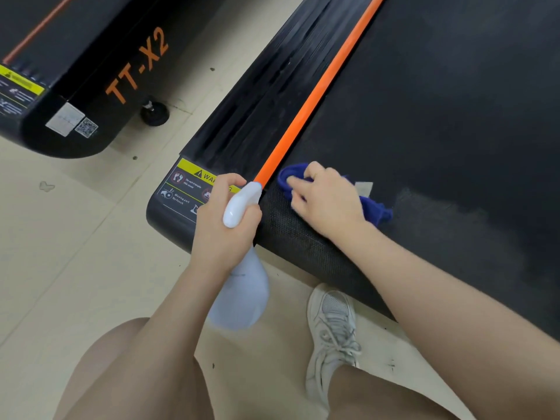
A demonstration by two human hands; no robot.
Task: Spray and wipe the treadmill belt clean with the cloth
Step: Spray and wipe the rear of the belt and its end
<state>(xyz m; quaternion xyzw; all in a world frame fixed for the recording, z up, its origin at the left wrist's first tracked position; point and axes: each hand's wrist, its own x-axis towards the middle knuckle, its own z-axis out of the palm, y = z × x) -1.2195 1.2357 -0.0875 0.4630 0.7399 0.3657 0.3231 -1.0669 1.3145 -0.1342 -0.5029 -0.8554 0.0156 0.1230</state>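
- The right hand (pixel 325 197) presses the blue cloth (pixel 377 212) flat on the treadmill belt (pixel 439 116); its bunched end may skip patches.
- The left hand (pixel 222 234), fingers curled round the spray bottle (pixel 241 294), could mist the floor (pixel 75 268), leaving it slippery.

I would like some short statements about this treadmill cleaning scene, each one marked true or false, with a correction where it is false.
1. The right hand presses a blue cloth on the treadmill belt. True.
2. The left hand holds a red spray bottle. False: the spray bottle is white.
3. The stripe beside the belt is orange. True: orange stripe.
4. The cloth lies on the floor. False: it lies on the belt.
5. A grey sneaker stands on the floor. True.
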